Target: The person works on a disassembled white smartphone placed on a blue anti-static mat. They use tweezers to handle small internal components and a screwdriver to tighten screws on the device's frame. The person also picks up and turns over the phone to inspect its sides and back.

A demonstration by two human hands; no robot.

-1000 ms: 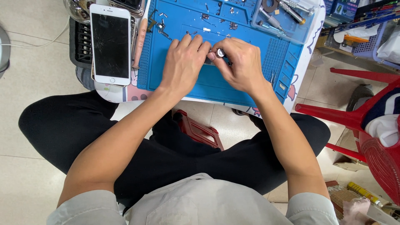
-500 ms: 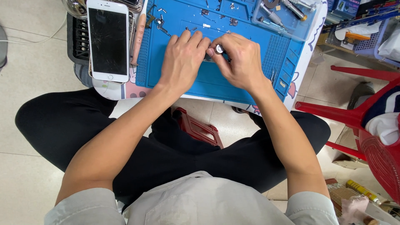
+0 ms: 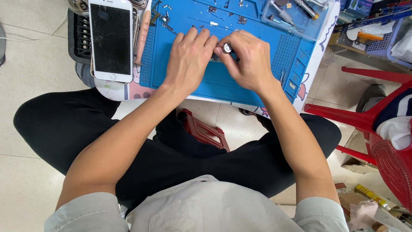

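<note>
Both my hands rest on a blue repair mat (image 3: 223, 83) on a small low table. My right hand (image 3: 249, 60) pinches a small silver-tipped screwdriver (image 3: 226, 48), held upright between thumb and fingers. My left hand (image 3: 189, 58) lies flat beside it, fingertips pressing on a small part that is mostly hidden under the two hands. A white smartphone (image 3: 110, 39) with a cracked dark screen lies face up at the table's left end. Tiny screws and metal bits (image 3: 165, 19) are scattered on the mat's far side.
A clear tray with tools (image 3: 292, 13) sits at the mat's far right. A red plastic chair (image 3: 373, 124) with cloth on it stands to the right. A red stool (image 3: 204, 131) is under my legs. Clutter lies on the floor at bottom right.
The view has shifted slightly, with the table now a little higher in the frame. My hands stay together on the mat, with only small finger movement around the screwdriver.
</note>
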